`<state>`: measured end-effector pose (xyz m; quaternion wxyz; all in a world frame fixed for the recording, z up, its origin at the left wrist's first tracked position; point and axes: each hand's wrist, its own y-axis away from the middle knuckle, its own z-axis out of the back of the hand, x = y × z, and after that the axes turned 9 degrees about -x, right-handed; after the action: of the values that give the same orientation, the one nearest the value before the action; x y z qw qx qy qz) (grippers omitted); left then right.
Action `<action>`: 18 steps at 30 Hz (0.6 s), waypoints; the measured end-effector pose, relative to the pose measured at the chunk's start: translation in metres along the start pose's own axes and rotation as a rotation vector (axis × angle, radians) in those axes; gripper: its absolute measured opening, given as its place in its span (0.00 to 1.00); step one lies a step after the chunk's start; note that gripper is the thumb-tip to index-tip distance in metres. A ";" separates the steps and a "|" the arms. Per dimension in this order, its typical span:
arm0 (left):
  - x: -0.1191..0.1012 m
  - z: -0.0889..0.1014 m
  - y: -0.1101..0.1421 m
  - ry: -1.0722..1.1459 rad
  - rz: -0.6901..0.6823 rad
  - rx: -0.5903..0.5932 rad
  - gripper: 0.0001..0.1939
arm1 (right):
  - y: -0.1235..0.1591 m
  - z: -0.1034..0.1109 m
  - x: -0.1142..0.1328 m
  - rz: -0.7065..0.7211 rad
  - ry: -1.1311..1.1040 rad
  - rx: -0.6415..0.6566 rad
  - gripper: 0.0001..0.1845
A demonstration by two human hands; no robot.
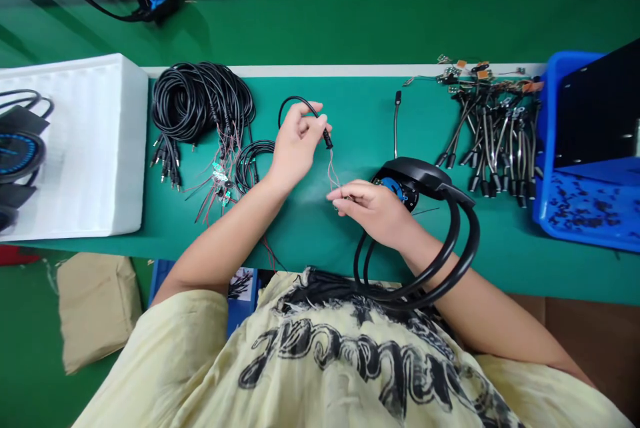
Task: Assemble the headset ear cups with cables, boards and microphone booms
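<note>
My left hand [295,147] is shut around a short black cable [313,111], whose dark end sleeve [327,139] sticks out past my fingers. Fine reddish and pale wires [333,177] run down from that end to my right hand [373,211], whose fingertips pinch them. Just beyond my right hand lies a black headset-like unit [415,175] with a round blue part [393,188]. Its two curved black bands [460,241] loop around my right wrist and forearm. The pinched wire tips are hidden by my fingers.
A coil of black cables [200,105] and loose wired boards [220,178] lie to my left, beside a white foam block [85,148] holding similar units. Several metal-stemmed parts [500,135] lie to my right, before a blue bin [565,215].
</note>
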<state>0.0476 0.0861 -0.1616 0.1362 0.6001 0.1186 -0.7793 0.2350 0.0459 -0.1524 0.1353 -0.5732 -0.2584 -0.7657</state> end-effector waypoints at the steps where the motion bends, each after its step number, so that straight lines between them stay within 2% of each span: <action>1: 0.007 0.001 -0.008 -0.078 -0.055 0.023 0.17 | -0.001 0.000 -0.002 -0.045 -0.049 -0.016 0.13; 3: 0.014 0.007 -0.021 -0.279 -0.165 0.112 0.16 | -0.003 0.000 -0.005 -0.099 -0.081 -0.052 0.19; 5: 0.010 0.017 -0.027 -0.515 -0.261 0.195 0.18 | -0.004 0.001 -0.006 -0.094 -0.012 -0.093 0.17; 9: -0.005 0.051 -0.016 -1.034 -0.367 0.154 0.17 | 0.002 0.007 -0.004 -0.041 0.082 -0.115 0.15; 11: -0.005 0.069 -0.010 -1.205 -0.359 0.202 0.20 | 0.006 0.010 -0.003 -0.063 0.054 -0.100 0.16; 13: 0.003 0.084 -0.011 -1.218 -0.357 0.315 0.17 | 0.009 0.011 -0.003 -0.113 0.007 -0.090 0.16; 18: 0.027 0.101 -0.031 -0.984 -0.433 0.595 0.13 | 0.011 0.009 -0.005 -0.170 -0.128 -0.112 0.17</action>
<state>-0.0614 0.0776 -0.1619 -0.1598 0.1447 -0.0615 -0.9746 0.2496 0.0418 -0.1525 0.0206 -0.6036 -0.2709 -0.7496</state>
